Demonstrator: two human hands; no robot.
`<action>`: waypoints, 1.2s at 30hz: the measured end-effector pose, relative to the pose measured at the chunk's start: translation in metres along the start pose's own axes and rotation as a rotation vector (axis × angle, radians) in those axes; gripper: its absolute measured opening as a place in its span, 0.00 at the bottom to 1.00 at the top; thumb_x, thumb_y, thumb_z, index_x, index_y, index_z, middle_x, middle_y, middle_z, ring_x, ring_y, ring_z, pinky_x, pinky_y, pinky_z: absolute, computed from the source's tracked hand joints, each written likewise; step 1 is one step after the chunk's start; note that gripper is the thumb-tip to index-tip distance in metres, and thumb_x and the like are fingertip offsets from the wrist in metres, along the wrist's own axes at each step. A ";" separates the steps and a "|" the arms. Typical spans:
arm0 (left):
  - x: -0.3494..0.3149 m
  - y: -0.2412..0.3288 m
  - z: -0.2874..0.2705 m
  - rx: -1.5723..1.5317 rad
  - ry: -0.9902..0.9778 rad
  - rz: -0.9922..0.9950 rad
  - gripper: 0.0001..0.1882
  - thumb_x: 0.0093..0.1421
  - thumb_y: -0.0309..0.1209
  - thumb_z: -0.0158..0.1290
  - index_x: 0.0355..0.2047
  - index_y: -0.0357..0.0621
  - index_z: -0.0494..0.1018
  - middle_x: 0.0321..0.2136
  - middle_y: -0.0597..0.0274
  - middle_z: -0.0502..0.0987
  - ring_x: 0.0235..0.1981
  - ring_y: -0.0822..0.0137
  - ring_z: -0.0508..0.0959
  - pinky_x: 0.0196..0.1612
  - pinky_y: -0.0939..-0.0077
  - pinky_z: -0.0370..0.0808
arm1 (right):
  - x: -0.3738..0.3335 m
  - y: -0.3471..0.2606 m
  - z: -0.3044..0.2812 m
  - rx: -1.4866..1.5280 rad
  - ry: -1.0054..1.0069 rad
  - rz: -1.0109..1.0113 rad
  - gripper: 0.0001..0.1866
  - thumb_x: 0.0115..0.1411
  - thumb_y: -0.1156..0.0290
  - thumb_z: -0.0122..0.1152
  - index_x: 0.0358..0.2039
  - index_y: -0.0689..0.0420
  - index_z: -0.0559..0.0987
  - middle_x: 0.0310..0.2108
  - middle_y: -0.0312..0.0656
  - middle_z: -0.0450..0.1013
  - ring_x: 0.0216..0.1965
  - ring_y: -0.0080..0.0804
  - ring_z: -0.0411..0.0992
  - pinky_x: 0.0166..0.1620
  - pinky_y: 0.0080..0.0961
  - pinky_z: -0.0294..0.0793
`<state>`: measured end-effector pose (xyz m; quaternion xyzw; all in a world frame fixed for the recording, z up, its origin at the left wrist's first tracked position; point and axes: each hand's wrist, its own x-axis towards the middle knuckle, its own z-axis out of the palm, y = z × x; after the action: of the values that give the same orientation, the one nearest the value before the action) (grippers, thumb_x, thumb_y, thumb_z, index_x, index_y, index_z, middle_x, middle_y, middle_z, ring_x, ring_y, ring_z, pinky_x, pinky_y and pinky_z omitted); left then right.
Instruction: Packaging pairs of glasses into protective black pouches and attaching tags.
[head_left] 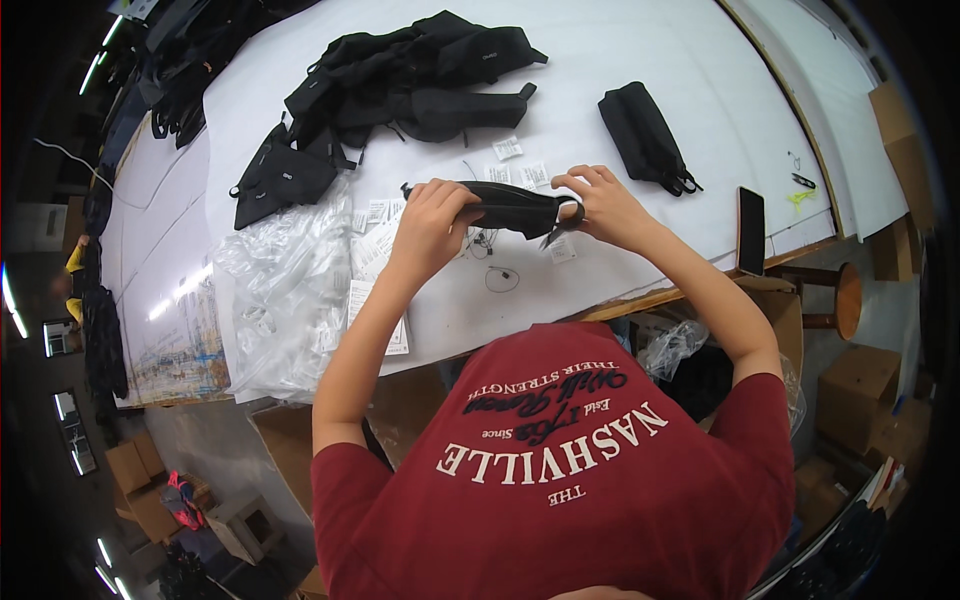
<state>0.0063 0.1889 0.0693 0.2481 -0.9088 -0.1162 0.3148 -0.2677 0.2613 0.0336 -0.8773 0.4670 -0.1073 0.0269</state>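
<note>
I hold a long black fabric pouch (512,207) level above the white table (640,120). My left hand (432,222) grips its left end, fingers curled over the top edge. My right hand (600,203) pinches the right end, where a dark strap or pull tab (560,228) hangs down. Small white paper tags (520,172) lie on the table just behind the pouch and under it. A thin black cord loop (502,278) rests on the table below the pouch.
A heap of black pouches (410,80) lies at the back of the table, one folded black pouch (645,135) to the right. Clear plastic bags (290,290) pile at the left. A dark phone (751,230) sits near the table edge. A round wooden stool (845,298) and cardboard boxes (855,385) stand at the right.
</note>
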 end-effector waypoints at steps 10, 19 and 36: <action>-0.066 0.076 -0.031 -0.283 -0.488 -0.592 0.13 0.56 0.31 0.55 0.38 0.39 0.67 0.26 0.45 0.75 0.28 0.44 0.74 0.31 0.60 0.70 | -0.048 -0.007 -0.054 1.713 0.214 0.542 0.30 0.54 0.74 0.61 0.57 0.53 0.64 0.31 0.41 0.77 0.31 0.19 0.74 0.33 0.16 0.70; -0.069 0.087 -0.037 -0.801 -0.691 -0.739 0.14 0.56 0.34 0.56 0.37 0.38 0.68 0.25 0.53 0.78 0.21 0.64 0.73 0.28 0.74 0.68 | -0.033 -0.036 -0.020 2.633 0.890 0.495 0.23 0.61 0.54 0.55 0.47 0.60 0.73 0.40 0.41 0.76 0.41 0.34 0.73 0.45 0.26 0.70; -0.057 0.094 -0.034 -0.776 -0.683 -0.626 0.13 0.55 0.34 0.56 0.34 0.38 0.68 0.23 0.53 0.77 0.19 0.61 0.73 0.26 0.73 0.67 | 0.015 -0.062 -0.008 1.652 0.938 1.105 0.19 0.63 0.57 0.52 0.20 0.55 0.71 0.12 0.30 0.60 0.10 0.17 0.57 0.15 0.16 0.52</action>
<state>0.0307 0.2964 0.1008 0.3195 -0.7336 -0.5993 0.0237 -0.2109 0.2841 0.0528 -0.1309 0.5438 -0.6828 0.4700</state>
